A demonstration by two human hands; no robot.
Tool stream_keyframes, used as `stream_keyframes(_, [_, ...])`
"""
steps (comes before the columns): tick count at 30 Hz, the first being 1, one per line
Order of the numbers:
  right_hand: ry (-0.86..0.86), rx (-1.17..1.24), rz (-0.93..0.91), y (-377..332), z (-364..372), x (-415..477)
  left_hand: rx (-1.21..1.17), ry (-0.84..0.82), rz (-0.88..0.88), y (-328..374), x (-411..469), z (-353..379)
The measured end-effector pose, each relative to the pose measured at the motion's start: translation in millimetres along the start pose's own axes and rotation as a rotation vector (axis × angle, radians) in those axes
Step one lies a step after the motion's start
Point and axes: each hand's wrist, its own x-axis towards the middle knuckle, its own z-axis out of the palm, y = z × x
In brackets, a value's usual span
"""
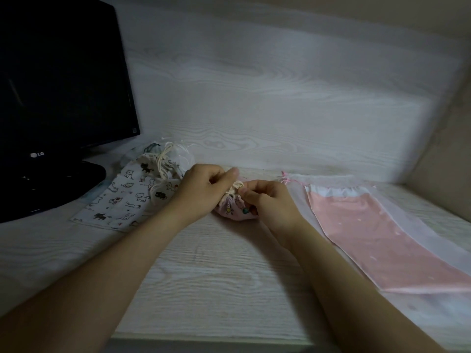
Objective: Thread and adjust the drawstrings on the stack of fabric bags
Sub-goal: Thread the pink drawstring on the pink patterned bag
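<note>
On the pale desk (216,276), the left hand (204,187) and right hand (270,200) both pinch the white string (234,188) of a small pink bag (233,210) lying between them, its top bunched tight. Cat-print bags (127,200) lie to the left, a flat pink bag (369,225) to the right, and a dark monitor (63,85) stands behind.

Place: a home desk nook
Evidence: pale wood-grain desk (216,276), matching back panel (280,85), dark LG monitor (58,85), printed fabric bags (122,200)

Cinched pink pouch (233,211), cream drawstring (235,187) knotted.
</note>
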Motion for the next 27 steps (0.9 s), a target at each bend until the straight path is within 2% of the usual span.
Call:
stream_keyframes(5, [0.029, -0.048, 0.015, -1.5, -2.5, -1.2, -0.18, 0.011, -0.052, 7.5, -1.5, -0.6])
stream_keyframes(12, [0.047, -0.055, 0.018, -0.9, -3.2, -1.4, -0.386, -0.125, -0.175, 5.8, -2.0, -1.4])
stream_keyframes(16, [0.074, -0.092, 0.027, 4.3, -4.3, 2.3, -0.322, -0.245, -0.295, 5.4, -0.1, -4.4])
stream_keyframes(20, [0.08, -0.092, 0.02, 4.6, -4.6, 3.2, -0.248, -0.265, -0.379, 7.9, -0.3, -5.0])
stream_keyframes(23, [0.063, -0.103, 0.001, 4.6, -5.1, 2.6, -0.156, -0.264, -0.349, 6.9, -2.8, -3.0])
stream_keyframes(27, [0.078, -0.089, -0.014, 5.0, -5.7, 1.7, -0.156, -0.309, -0.327, 7.4, -4.6, 1.5])
